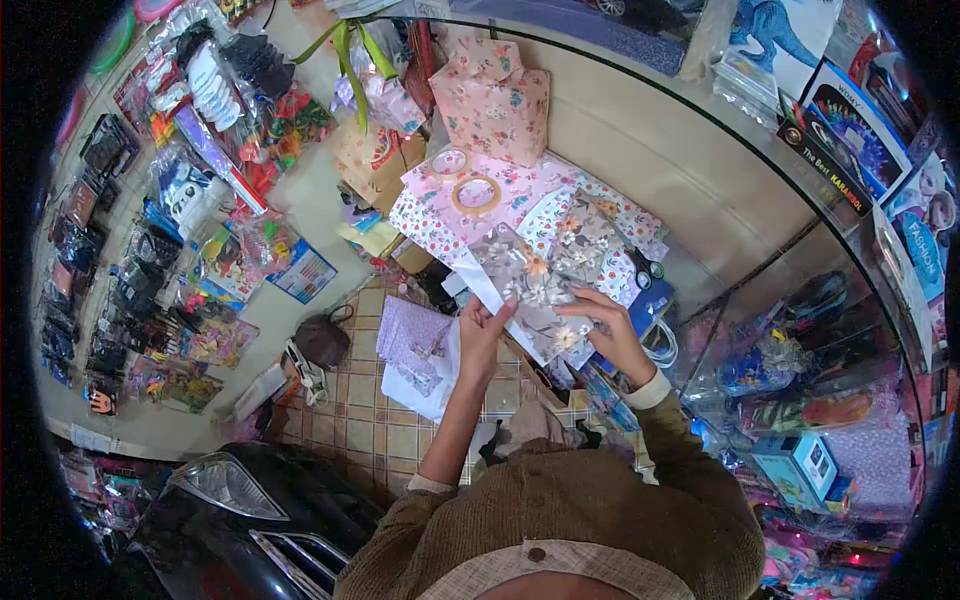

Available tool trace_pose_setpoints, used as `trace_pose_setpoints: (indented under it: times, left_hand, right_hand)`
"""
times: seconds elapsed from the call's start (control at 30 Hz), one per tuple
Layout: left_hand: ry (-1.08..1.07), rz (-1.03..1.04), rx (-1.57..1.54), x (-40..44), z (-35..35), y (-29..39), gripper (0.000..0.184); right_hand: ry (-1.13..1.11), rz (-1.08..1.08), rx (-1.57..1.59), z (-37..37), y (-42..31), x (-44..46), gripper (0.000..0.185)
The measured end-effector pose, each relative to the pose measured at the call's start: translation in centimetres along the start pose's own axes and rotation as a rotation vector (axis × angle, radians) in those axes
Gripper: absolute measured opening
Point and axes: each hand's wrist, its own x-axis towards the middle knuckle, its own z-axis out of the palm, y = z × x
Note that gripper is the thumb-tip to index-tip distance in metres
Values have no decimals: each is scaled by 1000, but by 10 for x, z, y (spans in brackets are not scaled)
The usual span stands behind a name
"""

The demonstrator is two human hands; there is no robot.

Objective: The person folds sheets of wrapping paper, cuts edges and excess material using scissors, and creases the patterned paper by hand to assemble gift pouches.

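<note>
Grey floral wrapping paper [505, 262] lies in front of me, with its white underside showing along the left edge. My left hand [482, 335] pinches that edge between thumb and fingers. My right hand [612, 335] rests its outstretched fingers on the paper's right side, thumb apart. Beneath is a stack of pink and white floral paper sheets [425, 205]. A roll of tape [476, 195] and a second tape roll [448, 163] lie on that stack. Scissors [647, 268] with dark handles lie to the right, beyond my right hand.
A pink floral paper bag [490, 100] stands at the back. Purple patterned packets [415, 340] sit low at the left, above the tiled floor [355, 405]. A glass edge [720, 125] curves along the right. A black motorbike [230, 520] is at lower left.
</note>
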Motion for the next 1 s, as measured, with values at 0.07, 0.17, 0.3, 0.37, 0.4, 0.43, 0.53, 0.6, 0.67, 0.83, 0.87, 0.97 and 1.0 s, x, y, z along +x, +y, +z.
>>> trace_pose_setpoints:
  times: [0.07, 0.17, 0.3, 0.37, 0.4, 0.43, 0.53, 0.6, 0.67, 0.83, 0.87, 0.97, 1.0]
  left_hand:
    - [-19, -5, 38, 0, -10, -3, 36]
    - [-58, -29, 63, -2, -23, 3, 38]
    - [-97, -32, 58, -5, -43, 11, 42]
    - [-140, -75, 77, 1, -54, 18, 43]
    - [-164, -99, 87, 4, -59, 21, 44]
    - [-189, -126, 95, 7, -62, 24, 45]
    - [-288, -156, 101, 21, -64, 37, 46]
    - [-313, -153, 112, 32, -70, 35, 47]
    - [-321, -169, 98, 39, -73, 35, 48]
    - [-202, -66, 126, 56, -76, 30, 40]
    - [-164, -25, 148, 58, -77, 26, 37]
    - [-27, 46, 187, 58, -70, 22, 22]
    - [-11, 42, 193, 59, -70, 23, 21]
  right_hand:
    - [-105, 19, 60, -5, -8, 1, 51]
    - [-278, 1, 163, -15, -17, 10, 54]
    - [-235, 99, 574, -10, -12, 35, 56]
    - [-258, 256, 662, -10, -12, 58, 51]
    - [-186, 285, 688, 0, -7, 69, 46]
    - [-178, 312, 616, 10, 0, 75, 44]
    - [-126, 440, 480, 27, 5, 93, 31]
    - [-162, 411, 457, 32, 12, 107, 25]
    - [-131, 358, 496, 35, 10, 118, 20]
    - [-53, 364, 463, 50, 21, 136, 16]
    - [-51, 362, 457, 52, 19, 138, 15]
    - [24, 338, 452, 60, 15, 140, 18]
    - [49, 329, 462, 63, 17, 141, 18]
